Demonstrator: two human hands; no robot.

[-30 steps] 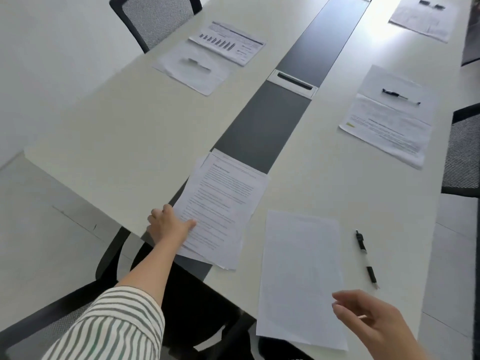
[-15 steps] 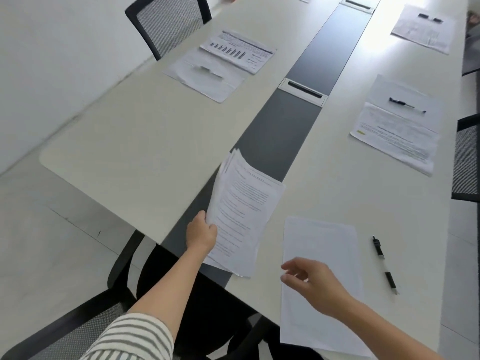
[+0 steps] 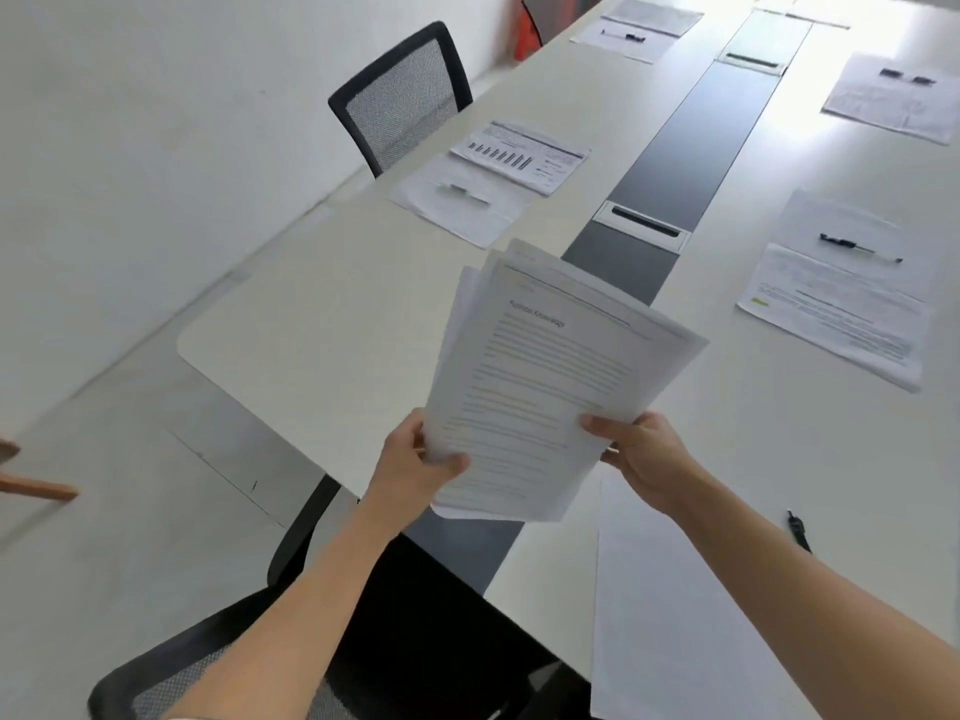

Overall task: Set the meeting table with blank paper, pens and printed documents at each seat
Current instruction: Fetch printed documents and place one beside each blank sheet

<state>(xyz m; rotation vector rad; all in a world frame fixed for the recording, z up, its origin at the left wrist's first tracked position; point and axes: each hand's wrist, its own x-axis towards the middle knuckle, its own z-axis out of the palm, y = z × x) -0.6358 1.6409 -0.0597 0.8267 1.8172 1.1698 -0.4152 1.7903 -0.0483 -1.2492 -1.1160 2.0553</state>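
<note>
Head view: both hands hold the stack [image 3: 545,387] of printouts in the air above the near end of the table [image 3: 322,324].

The left hand [image 3: 415,465] grips the stack's lower left corner, thumb on top and fingers beneath. The right hand [image 3: 641,454] pinches the right edge the same way, thumb on the top page. The stack hangs over the table's dark centre strip [image 3: 691,142], its upper pages fanned out of line. A blank sheet [image 3: 675,615] lies on the table at the near seat, just right of the stack. A pen [image 3: 796,528] lies near that sheet, not touching it. The printouts look light and limp, likely to slide on each other and to crease if squeezed. A single page is best taken by a light pinch at a free corner of the top sheet, with the other hand clamping the rest near the lower edge.
</note>
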